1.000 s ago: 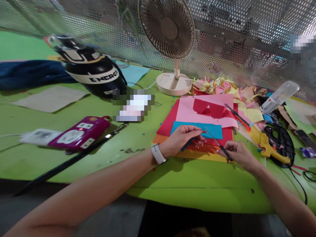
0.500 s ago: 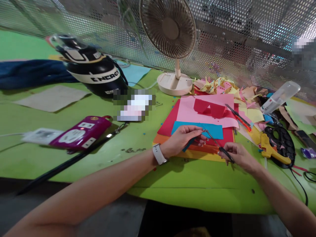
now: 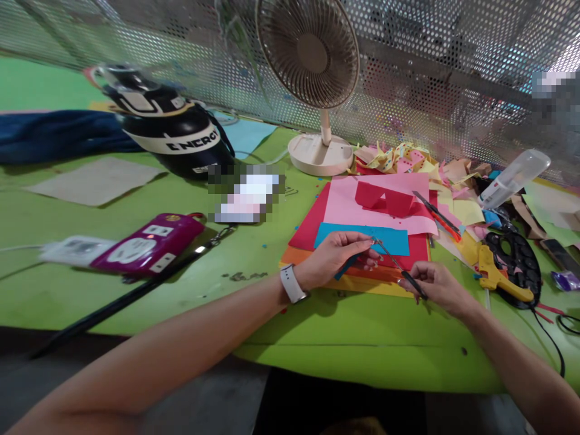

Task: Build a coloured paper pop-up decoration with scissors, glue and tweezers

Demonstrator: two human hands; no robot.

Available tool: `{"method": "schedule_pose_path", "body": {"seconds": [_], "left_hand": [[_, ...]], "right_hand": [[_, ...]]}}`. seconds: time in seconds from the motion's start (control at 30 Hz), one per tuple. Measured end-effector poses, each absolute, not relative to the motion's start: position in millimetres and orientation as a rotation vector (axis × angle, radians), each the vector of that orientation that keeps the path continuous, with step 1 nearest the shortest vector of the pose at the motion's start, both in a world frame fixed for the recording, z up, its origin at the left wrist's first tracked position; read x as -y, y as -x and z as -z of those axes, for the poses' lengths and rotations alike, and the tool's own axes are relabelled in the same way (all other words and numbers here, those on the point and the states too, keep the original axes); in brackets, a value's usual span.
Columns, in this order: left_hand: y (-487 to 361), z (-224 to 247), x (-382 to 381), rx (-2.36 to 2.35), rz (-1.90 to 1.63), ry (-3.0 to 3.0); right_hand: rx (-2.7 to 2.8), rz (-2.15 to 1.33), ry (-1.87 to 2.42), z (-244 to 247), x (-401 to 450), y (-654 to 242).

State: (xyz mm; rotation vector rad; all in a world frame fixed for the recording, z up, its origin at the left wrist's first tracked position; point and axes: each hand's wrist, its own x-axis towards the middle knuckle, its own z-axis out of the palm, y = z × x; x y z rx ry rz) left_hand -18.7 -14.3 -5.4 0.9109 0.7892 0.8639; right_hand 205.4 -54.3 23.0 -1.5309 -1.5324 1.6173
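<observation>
My left hand [image 3: 347,249], with a white band at the wrist, is closed in a pinch over the stacked paper. What sits between its fingertips is too small to make out. A dark blue piece of paper [image 3: 346,266] shows just under its fingers. My right hand [image 3: 432,284] is closed on the black handle of a slim metal-shafted tool [image 3: 411,281], whose tip reaches my left fingertips. Behind my left hand lies a bright blue paper strip [image 3: 392,240], on a red sheet [image 3: 310,223] with orange and yellow sheets [image 3: 385,287] beneath.
A folded red paper piece [image 3: 385,199] and a cutter knife [image 3: 437,216] lie on a pink sheet [image 3: 342,202]. Rightward are paper scraps [image 3: 408,158], a clear bottle [image 3: 516,178] and a yellow glue gun [image 3: 502,278]. A fan [image 3: 319,156], black jug [image 3: 181,142] and purple power strip [image 3: 149,244] stand around.
My right hand and the tool have shifted very slightly to the left. My left hand stays in almost the same place and pinch.
</observation>
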Motion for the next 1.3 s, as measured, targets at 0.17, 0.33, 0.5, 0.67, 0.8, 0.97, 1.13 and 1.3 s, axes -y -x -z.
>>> {"method": "schedule_pose_path", "body": {"seconds": [0.17, 0.33, 0.5, 0.67, 0.8, 0.97, 1.13, 1.3], "left_hand": [[19.0, 4.3, 14.0, -0.822, -0.865, -0.880], [19.3, 5.1, 13.3, -0.830, -0.872, -0.898], [19.5, 4.7, 13.1, -0.837, -0.873, -0.905], [18.9, 0.8, 13.9, -0.832, -0.923, -0.902], [18.3, -0.5, 13.8, -0.811, -0.927, -0.911], [18.6, 2.9, 13.6, -0.797, -0.915, -0.892], [19.2, 4.9, 14.5, -0.768, -0.889, -0.860], [19.1, 3.0, 15.3, -0.777, -0.871, -0.851]], "right_hand": [[1.521, -1.595, 1.545, -22.8, 53.3, -206.1], [1.528, -1.577, 1.551, -23.2, 53.2, -206.2], [1.517, -1.580, 1.528, -21.6, 52.9, -207.2], [1.517, -1.605, 1.494, -28.5, 52.9, -205.9], [1.546, -1.646, 1.485, -34.5, 54.3, -203.9], [1.550, -1.650, 1.523, -33.3, 56.1, -203.6], [1.524, -1.662, 1.516, -28.6, 56.8, -203.8], [1.514, -1.667, 1.504, -28.6, 56.7, -204.3]]}}
